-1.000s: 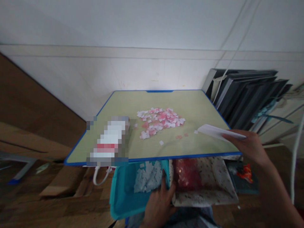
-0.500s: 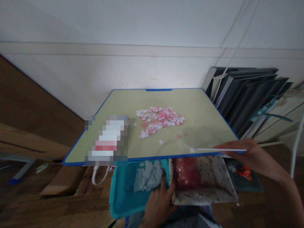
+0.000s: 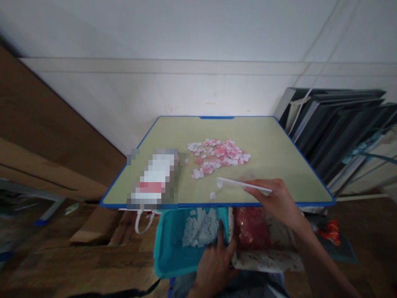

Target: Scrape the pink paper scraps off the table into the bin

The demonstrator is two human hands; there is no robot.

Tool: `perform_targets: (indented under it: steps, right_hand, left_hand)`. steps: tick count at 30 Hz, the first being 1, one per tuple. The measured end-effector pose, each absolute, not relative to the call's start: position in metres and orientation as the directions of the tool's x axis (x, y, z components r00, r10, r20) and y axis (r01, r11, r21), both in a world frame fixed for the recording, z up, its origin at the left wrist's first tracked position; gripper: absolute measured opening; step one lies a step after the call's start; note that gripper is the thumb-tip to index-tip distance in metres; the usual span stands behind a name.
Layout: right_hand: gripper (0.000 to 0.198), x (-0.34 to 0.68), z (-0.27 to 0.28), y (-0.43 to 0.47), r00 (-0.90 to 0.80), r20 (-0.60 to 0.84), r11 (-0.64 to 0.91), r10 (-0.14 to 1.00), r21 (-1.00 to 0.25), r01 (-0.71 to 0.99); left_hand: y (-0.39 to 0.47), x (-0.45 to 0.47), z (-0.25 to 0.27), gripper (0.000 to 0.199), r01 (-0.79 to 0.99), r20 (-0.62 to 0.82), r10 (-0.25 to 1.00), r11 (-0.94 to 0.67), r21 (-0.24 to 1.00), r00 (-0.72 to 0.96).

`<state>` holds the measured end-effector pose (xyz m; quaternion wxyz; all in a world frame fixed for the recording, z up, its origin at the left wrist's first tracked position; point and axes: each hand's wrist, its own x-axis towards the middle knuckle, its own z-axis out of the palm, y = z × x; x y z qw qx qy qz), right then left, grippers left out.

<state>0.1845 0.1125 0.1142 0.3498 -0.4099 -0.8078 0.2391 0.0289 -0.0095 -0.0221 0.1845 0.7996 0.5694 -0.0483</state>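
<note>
My right hand (image 3: 273, 196) is closed round a thin white stick (image 3: 245, 184), held over the front part of the table. A small white square (image 3: 220, 183) is at the stick's far tip. Another white square (image 3: 212, 195) lies just below it on the tabletop. Farther back is a spread pile of white and pink-stained squares (image 3: 225, 152). My left hand (image 3: 214, 263) rests where a teal tray (image 3: 166, 260) meets a stained white tray (image 3: 266, 261), index finger stretched and thumb apart. Pale squares (image 3: 201, 227) fill part of the teal tray; a glossy red mass (image 3: 252, 229) lies in the white one.
The pale, blue-edged table (image 3: 257, 128) stands against a white wall. A blurred-out box-like object (image 3: 156, 176) is on its left side, with a white loop (image 3: 143, 225) hanging below. Dark flat panels (image 3: 338, 128) lean at the right. Brown boards (image 3: 46, 111) stand left.
My right hand has moved left and inward over the table, bringing the stick and the square at its tip. The view has shifted slightly. My left hand keeps its place at the trays.
</note>
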Motion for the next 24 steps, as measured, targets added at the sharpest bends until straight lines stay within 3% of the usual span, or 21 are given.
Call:
perform_targets:
  steps: [9, 14, 19, 24]
  right_hand:
    - [0.02, 0.188, 0.114, 0.106, -0.37, 0.324, 0.486, 0.871, -0.681, 0.548]
    - [0.022, 0.177, 0.115, 0.098, -0.486, 0.265, 0.517, 0.833, -0.685, 0.513]
    - [0.025, 0.163, 0.115, 0.092, -0.567, 0.233, 0.543, 0.79, -0.695, 0.471]
    - [0.023, 0.166, 0.115, 0.09, -0.501, 0.263, 0.526, 0.825, -0.681, 0.509]
  left_hand:
    - [-0.009, 0.029, -0.021, 0.087, 0.924, -0.304, 0.884, -0.284, 0.256, 0.355]
    - [-0.01, 0.03, -0.021, 0.083, 0.926, -0.285, 0.893, -0.28, 0.254, 0.349]
    - [-0.01, 0.03, -0.021, 0.09, 0.926, -0.311, 0.885, -0.274, 0.258, 0.348]
    - [-0.01, 0.031, -0.02, 0.089, 0.925, -0.286, 0.895, -0.27, 0.267, 0.343]
